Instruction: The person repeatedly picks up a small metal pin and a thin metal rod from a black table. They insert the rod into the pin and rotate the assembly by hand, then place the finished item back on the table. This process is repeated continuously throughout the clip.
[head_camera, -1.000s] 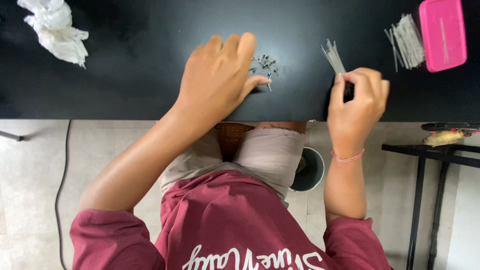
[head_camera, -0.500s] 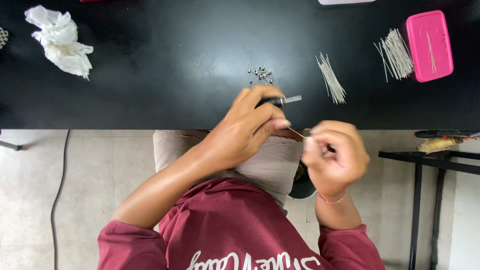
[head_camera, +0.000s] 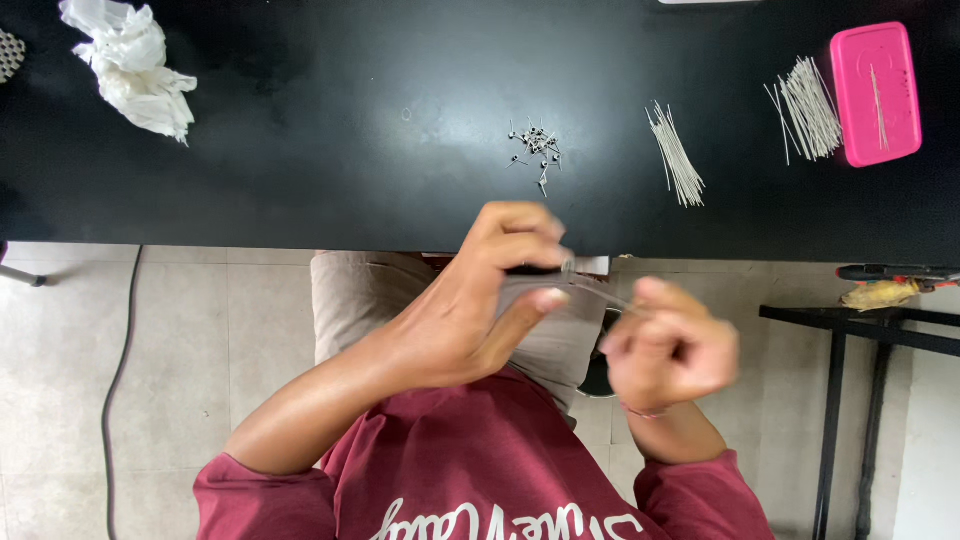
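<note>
1. Left hand (head_camera: 470, 310), curled over the lap just below the near edge of the black table (head_camera: 300, 190), fingertips pinched on a small dark tool (head_camera: 545, 268) with a pale tip.
2. Thin wire (head_camera: 605, 296), running from the tool's tip across to the other hand, blurred.
3. Right hand (head_camera: 668, 345), closed into a loose fist, pinching the wire's far end; pink band at the wrist.
4. On the table, from left: crumpled white tissue (head_camera: 130, 65) at the far corner, cluster of small metal pins (head_camera: 537, 148) above the hands, bundle of straight wires (head_camera: 677, 155), second bundle of wires (head_camera: 808, 108) touching a pink case (head_camera: 876, 92).
5. Grey tiled floor (head_camera: 200, 330) beneath, dark cable (head_camera: 118, 370) trailing along it.
</note>
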